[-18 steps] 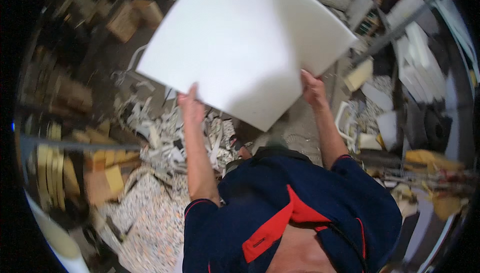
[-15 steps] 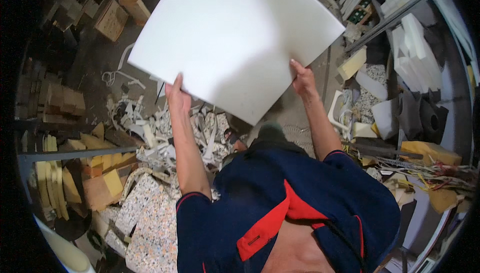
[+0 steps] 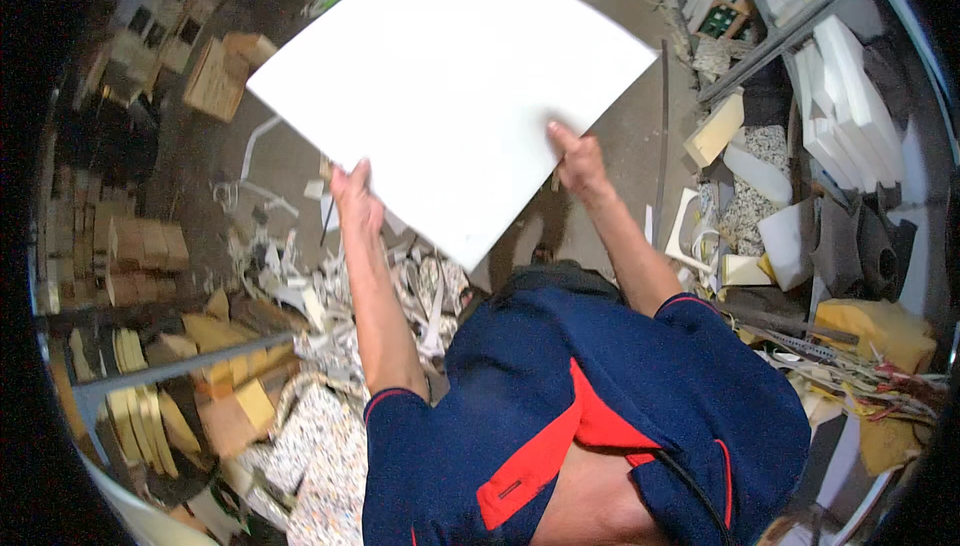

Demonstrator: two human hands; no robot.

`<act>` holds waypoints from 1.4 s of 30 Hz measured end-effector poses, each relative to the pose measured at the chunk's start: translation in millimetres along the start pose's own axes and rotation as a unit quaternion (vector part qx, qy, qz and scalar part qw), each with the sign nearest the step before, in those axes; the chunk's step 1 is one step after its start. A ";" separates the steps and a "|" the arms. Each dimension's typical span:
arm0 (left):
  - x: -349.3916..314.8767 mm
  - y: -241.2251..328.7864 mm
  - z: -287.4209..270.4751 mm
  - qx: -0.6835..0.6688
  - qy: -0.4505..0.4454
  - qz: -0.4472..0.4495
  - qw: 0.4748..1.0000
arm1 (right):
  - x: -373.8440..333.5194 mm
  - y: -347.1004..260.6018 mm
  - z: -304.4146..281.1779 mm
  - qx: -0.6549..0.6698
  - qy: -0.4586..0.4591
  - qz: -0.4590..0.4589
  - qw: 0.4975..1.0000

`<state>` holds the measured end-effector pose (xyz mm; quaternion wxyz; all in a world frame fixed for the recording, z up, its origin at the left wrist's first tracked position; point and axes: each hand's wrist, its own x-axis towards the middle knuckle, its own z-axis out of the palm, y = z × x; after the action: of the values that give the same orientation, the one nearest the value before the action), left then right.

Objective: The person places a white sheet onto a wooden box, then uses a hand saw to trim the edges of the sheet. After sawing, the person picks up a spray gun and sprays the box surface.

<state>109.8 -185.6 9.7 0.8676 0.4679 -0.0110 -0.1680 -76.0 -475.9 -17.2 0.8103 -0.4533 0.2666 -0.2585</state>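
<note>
A large white foam sheet (image 3: 430, 76), flat and smooth, is held up in front of me with one corner pointing toward my body. My left hand (image 3: 357, 198) grips its near left edge, thumb on the top face and fingers underneath, mostly hidden. On the near right edge, my right hand (image 3: 582, 161) pinches it the same way, with the thumb lying on top. Both arms are stretched forward, and the sheet hides part of the floor beyond.
Foam scraps (image 3: 310, 296) litter the floor at left, beside speckled foam blocks (image 3: 325, 451). A metal rack bar (image 3: 190, 371) crosses in front of yellow foam pieces (image 3: 255, 404). On the right stand white foam slabs (image 3: 850, 106) behind another rail (image 3: 790, 36). Wooden-looking blocks (image 3: 215, 81) lie far left.
The sheet has shifted slightly left and its far corner now shows. Both hands keep their grip, the right one having moved a little left. The surroundings have shifted slightly in view.
</note>
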 end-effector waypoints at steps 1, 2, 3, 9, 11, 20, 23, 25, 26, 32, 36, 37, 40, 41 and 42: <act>7.8 1.3 2.6 0.013 -0.002 0.026 1.000 | 9.2 3.0 -8.7 -0.014 -0.015 0.007 1.000; 13.9 7.6 5.3 0.012 0.005 0.035 0.999 | 12.0 -4.1 -11.7 -0.061 -0.028 0.043 0.997; 13.8 14.2 8.9 -0.003 -0.001 0.040 0.999 | 3.6 -16.0 -5.0 -0.043 -0.034 0.052 0.997; 25.0 45.1 19.6 0.013 0.050 0.064 0.997 | 13.4 -26.3 -22.9 -0.178 -0.095 0.025 0.979; 30.4 52.9 0.1 0.014 0.004 0.064 0.998 | 10.3 -55.1 -12.7 -0.176 -0.135 0.025 0.975; 28.0 77.0 -32.0 0.041 -0.015 0.079 0.996 | 123.4 -124.9 -69.0 0.278 -0.179 0.090 0.939; 22.1 87.5 -46.8 0.066 -0.024 0.074 0.995 | 131.9 -129.4 -68.4 0.076 -0.226 0.103 0.966; 16.7 87.3 -44.7 0.078 -0.023 0.061 0.995 | 136.7 -130.3 -63.6 -0.123 -0.241 0.100 0.958; 15.0 87.9 -43.5 0.086 -0.016 0.054 0.995 | 134.0 -125.3 -58.2 -0.152 -0.232 0.115 0.954; 33.5 95.6 -42.9 0.166 -0.009 0.027 0.986 | 122.5 -78.3 -48.1 -0.360 -0.210 0.009 0.909; 64.1 113.4 -51.4 0.241 0.032 -0.007 0.970 | 95.1 -54.0 -25.9 -0.400 -0.122 -0.053 0.907; 79.2 119.4 -57.9 0.263 0.026 -0.012 0.964 | 88.5 -46.3 -15.9 -0.387 -0.101 -0.063 0.914; 123.7 129.4 -71.2 0.309 0.024 -0.033 0.950 | 71.8 -20.8 20.9 -0.366 -0.082 -0.078 0.924; 135.8 135.6 -70.4 0.315 0.035 -0.038 0.948 | 68.1 -15.3 34.6 -0.369 -0.106 -0.077 0.920; 145.2 146.6 -74.6 0.328 0.047 -0.043 0.943 | 63.6 -6.7 53.3 -0.364 -0.130 -0.072 0.920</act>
<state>301.2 -95.0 67.3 0.6576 0.7340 -0.0042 -0.1699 4.4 -489.2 -0.1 0.5961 -0.7645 0.2016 -0.1400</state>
